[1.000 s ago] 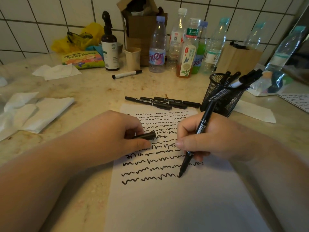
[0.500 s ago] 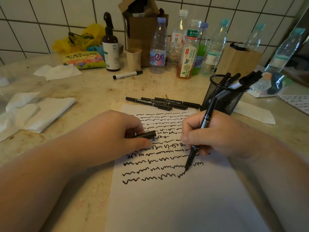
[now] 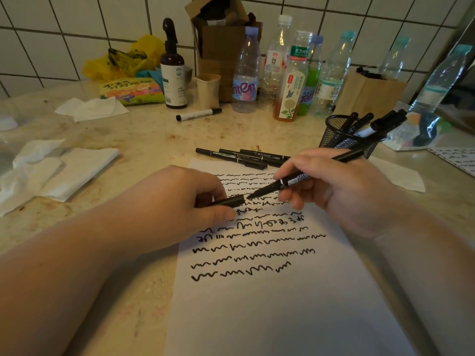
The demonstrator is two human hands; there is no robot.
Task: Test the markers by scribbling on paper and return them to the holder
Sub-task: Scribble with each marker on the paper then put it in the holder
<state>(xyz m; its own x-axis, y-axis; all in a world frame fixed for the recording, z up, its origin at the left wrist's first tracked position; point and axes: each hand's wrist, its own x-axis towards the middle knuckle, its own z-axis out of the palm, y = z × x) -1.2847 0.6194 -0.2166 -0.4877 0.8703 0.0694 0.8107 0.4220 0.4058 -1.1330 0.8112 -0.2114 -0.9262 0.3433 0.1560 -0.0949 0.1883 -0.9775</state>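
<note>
Head view.

Hands: a cap (image 3: 229, 201) is pinched in the left hand (image 3: 180, 209), its mouth turned right. A marker (image 3: 303, 179) is gripped in the right hand (image 3: 341, 191), tip bare and just beside the cap's mouth, raised over the paper (image 3: 270, 304).

Task items: the paper lies flat on the tabletop (image 3: 144, 140), upper part filled with rows of scribble, lower part blank. Three markers (image 3: 244, 157) lie beyond its far edge. The holder (image 3: 347, 140), black mesh, stands far right with several markers upright inside.

Risks, as judged:
- Tip missing the cap: ink streaked on the left thumb or the paper.
- Cap seated loosely: the marker drying out in the holder.
- The right arm swinging toward the holder: the light mesh cup tipped over.

Surroundings: bottles (image 3: 290, 73) ranked along the tiled wall; a white marker (image 3: 198, 114) lying before them; tissues (image 3: 59, 168) at left.

Obstructions: none seen between the right hand and the holder; the markers already inside leave limited room.
</note>
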